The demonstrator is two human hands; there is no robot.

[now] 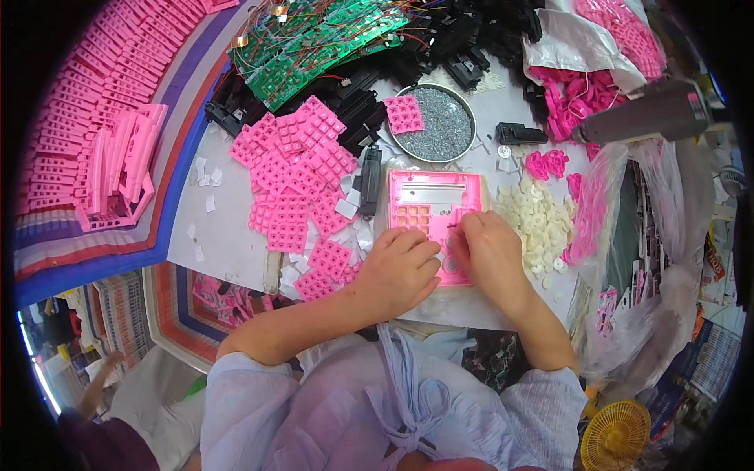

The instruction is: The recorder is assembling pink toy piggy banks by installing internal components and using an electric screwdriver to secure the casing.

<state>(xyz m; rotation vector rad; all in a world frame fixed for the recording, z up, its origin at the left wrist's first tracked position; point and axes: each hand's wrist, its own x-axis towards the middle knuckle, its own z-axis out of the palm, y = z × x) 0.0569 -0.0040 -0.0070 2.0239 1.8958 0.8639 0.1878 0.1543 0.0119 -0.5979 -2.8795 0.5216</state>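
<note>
A pink plastic casing (436, 177) lies face down in front of me, its inside showing a silvery strip and a grid of square openings. My left hand (399, 268) is closed over its lower left edge with bent fingers, covering part of the grid. At the casing's right side, my right hand (488, 250) pinches with its fingertips down inside it. Whatever sits between those fingertips is too small and covered to make out. Close to the left hand spreads a pile of pink keypads (294, 169).
Beyond the casing stands a round metal bowl of screws (436, 125), a pink keypad (404, 115) on its rim. Cream discs (534, 224) are heaped at right. Farther off lie green circuit boards (314, 51) with wires. Pink casings (102, 102) fill the left; a dark tool (648, 114) hangs upper right.
</note>
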